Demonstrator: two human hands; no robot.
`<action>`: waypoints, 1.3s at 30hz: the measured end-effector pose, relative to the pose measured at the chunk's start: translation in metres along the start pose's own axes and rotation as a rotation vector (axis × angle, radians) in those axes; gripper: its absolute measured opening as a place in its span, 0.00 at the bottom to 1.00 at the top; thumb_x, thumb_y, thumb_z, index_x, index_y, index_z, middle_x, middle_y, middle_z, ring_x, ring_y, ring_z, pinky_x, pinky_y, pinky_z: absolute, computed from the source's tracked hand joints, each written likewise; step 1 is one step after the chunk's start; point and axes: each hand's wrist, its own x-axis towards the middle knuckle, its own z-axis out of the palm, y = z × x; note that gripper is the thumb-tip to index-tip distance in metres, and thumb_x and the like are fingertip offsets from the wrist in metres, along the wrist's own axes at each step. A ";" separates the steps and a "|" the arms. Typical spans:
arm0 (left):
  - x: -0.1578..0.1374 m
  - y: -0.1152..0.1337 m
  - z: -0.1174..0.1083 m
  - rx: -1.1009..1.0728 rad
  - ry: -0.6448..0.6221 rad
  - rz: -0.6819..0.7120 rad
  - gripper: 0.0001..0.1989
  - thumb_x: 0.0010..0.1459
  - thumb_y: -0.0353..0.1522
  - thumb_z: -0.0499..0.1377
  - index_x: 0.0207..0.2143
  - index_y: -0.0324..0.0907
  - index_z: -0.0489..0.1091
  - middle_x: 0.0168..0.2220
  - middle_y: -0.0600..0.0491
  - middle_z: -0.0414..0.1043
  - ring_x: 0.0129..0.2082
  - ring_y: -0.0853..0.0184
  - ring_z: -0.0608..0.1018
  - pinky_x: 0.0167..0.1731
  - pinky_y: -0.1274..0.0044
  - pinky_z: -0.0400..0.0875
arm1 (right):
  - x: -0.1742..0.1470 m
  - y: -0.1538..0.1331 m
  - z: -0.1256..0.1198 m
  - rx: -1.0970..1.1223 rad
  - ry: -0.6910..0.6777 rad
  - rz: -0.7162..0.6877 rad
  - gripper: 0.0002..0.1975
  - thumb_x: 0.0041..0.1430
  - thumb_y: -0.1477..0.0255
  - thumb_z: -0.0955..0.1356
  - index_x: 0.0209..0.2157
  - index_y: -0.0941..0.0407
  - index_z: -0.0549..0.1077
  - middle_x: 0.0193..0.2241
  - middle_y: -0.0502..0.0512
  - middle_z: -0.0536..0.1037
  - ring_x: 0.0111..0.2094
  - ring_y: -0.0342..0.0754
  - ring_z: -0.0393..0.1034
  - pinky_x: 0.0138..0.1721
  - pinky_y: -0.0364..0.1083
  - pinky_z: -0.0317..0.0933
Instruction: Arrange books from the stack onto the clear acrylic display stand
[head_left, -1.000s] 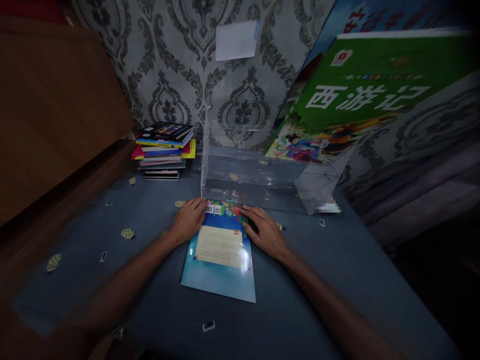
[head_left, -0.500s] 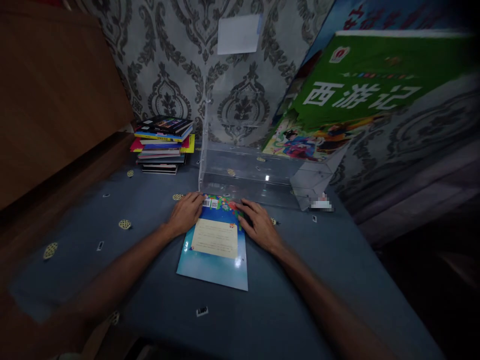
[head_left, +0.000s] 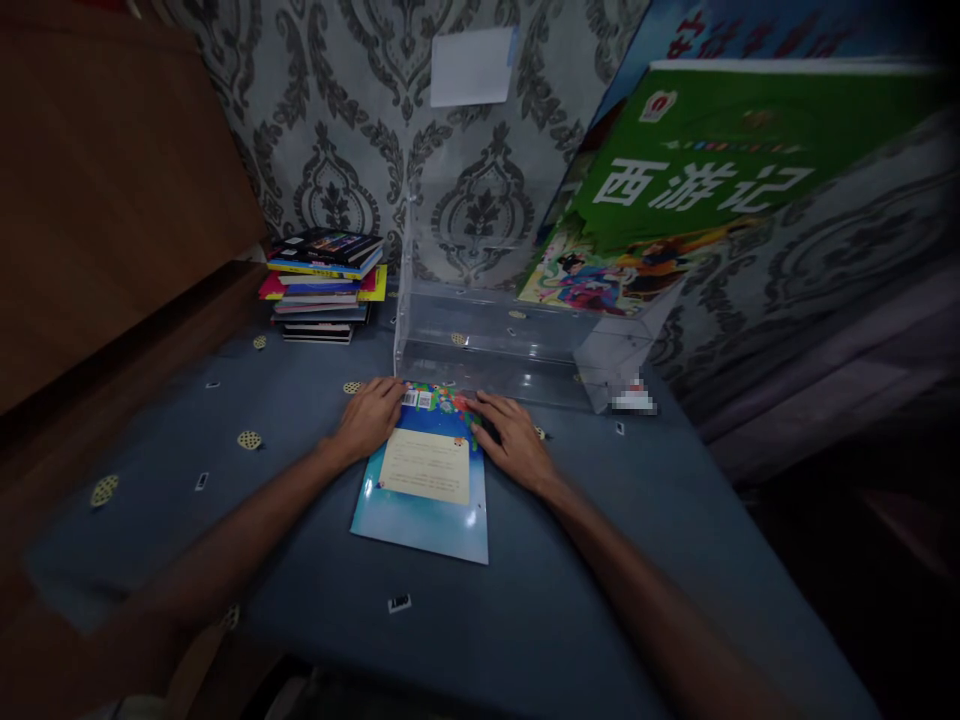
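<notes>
A blue book (head_left: pixel 416 525) lies flat on the table, back cover up, with a cream text panel, a barcode at the far end and a colourful pattern there. My left hand (head_left: pixel 373 415) rests at its far left edge, fingertips touching the cover's corner, fingers stretched out. At the far right edge is my right hand (head_left: pixel 514 440), its fingers extended and the thumb apart from them, tips on the cover. Just beyond the book's far edge stands a clear acrylic rack (head_left: pixel 487 370) with tiers. Leaning in its right side is a green book (head_left: pixel 697 150) with white Chinese characters.
A stack of books (head_left: pixel 322 290) stands at the back left, by a brown wooden panel (head_left: pixel 112 200). Behind the green book is another blue book (head_left: pixel 750 30). A white card (head_left: pixel 472 65) shows against the patterned wall. The tablecloth (head_left: pixel 300 560) is blue-grey.
The view has shifted slightly, so everything sits a little further left and up. Both hands stay at the far corners of the blue book, which still lies flat.
</notes>
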 end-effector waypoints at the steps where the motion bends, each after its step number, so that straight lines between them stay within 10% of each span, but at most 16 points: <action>1: 0.000 0.000 0.000 0.000 -0.001 0.002 0.18 0.67 0.27 0.50 0.56 0.40 0.70 0.55 0.45 0.74 0.56 0.56 0.73 0.55 0.62 0.69 | 0.000 0.000 0.000 0.003 0.000 0.000 0.22 0.69 0.62 0.61 0.59 0.53 0.73 0.60 0.63 0.73 0.60 0.59 0.67 0.61 0.64 0.60; 39: 0.022 0.024 -0.004 -0.050 -0.124 0.176 0.24 0.60 0.21 0.51 0.58 0.41 0.69 0.56 0.45 0.73 0.56 0.58 0.74 0.57 0.63 0.68 | -0.002 0.003 0.001 0.009 -0.004 -0.004 0.23 0.68 0.63 0.62 0.61 0.53 0.70 0.61 0.65 0.71 0.61 0.62 0.67 0.61 0.66 0.60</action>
